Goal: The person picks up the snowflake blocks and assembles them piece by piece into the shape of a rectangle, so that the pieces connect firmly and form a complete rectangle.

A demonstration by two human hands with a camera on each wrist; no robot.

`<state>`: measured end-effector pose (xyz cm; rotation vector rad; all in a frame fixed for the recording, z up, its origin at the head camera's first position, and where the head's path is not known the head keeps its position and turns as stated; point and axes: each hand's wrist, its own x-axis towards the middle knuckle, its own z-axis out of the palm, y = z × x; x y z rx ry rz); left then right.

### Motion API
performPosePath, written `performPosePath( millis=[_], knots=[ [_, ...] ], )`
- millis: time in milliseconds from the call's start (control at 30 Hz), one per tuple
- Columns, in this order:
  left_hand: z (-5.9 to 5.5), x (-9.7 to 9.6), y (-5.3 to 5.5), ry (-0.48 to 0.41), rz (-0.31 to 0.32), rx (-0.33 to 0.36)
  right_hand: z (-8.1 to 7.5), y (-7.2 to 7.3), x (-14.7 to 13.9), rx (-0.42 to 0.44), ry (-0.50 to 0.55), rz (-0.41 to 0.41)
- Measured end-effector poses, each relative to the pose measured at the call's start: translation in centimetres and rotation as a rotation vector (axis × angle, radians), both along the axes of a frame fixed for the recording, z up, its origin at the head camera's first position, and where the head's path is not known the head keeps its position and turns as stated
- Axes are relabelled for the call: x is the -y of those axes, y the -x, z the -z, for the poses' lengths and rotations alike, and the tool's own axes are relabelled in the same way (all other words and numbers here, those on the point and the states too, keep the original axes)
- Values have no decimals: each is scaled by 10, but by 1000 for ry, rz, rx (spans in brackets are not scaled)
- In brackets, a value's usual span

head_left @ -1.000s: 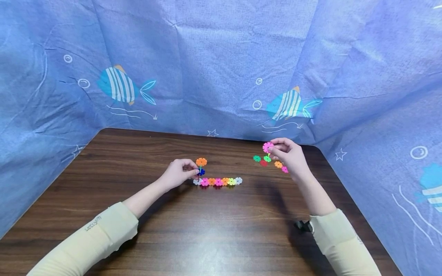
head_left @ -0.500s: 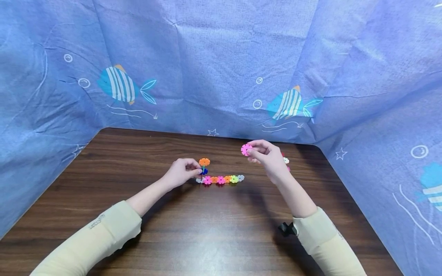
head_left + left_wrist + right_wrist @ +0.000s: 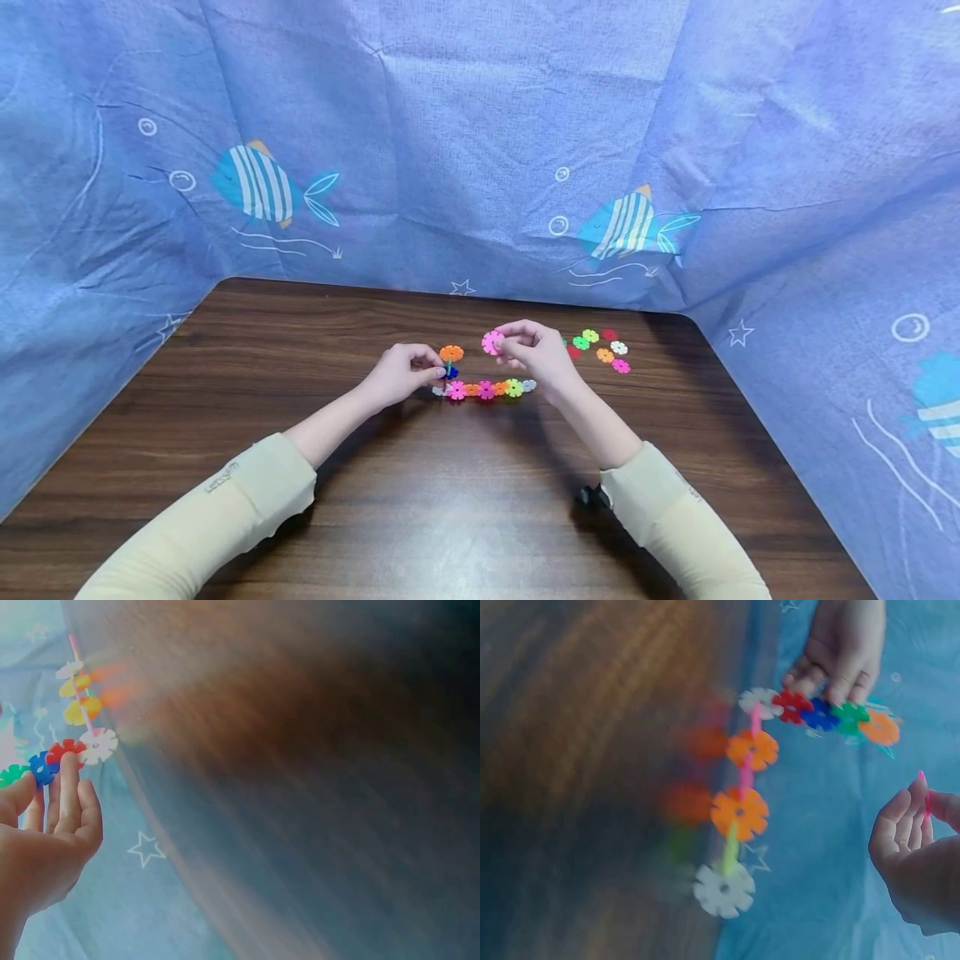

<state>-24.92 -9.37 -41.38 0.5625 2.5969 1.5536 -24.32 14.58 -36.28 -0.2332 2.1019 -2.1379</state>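
My left hand [image 3: 397,377] pinches a chain of linked notched snowflake discs by its blue disc [image 3: 820,715] and red disc [image 3: 791,707]. From there a green disc [image 3: 850,718] and an orange disc [image 3: 451,353] form the upper end. At the white corner disc [image 3: 761,703] the chain turns into a row of pink, orange, yellow-green and white discs, seen across the tabletop in the head view. My right hand [image 3: 542,357] pinches a single pink snowflake disc [image 3: 492,342] between thumb and fingers, slightly right of the orange end disc and apart from it.
Several loose discs lie on the dark wooden table [image 3: 465,500] at the back right, among them a yellow-green disc [image 3: 591,336], a white disc [image 3: 618,347] and a pink disc [image 3: 621,367]. A blue curtain [image 3: 480,167] with fish prints hangs behind the table.
My right hand has carried the pink disc left from above the loose discs to near the chain's orange end. My left hand and the chain have shifted slightly right.
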Motion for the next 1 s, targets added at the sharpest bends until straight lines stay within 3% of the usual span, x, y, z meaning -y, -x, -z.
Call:
performPosePath(
  millis=[500,767,900,1000],
  knots=[
    [-4,-5,-3,-27,17,25,21,4,21,57,17,25],
    [-5,-4,-4,-52,35,-2,21,2,25,93,30,25],
    [-6,-2,-3,-92,41,37,21,2,26,96,31,26],
    [-6,-1,-3,-63,20,9,21,2,26,99,21,34]
  ],
)
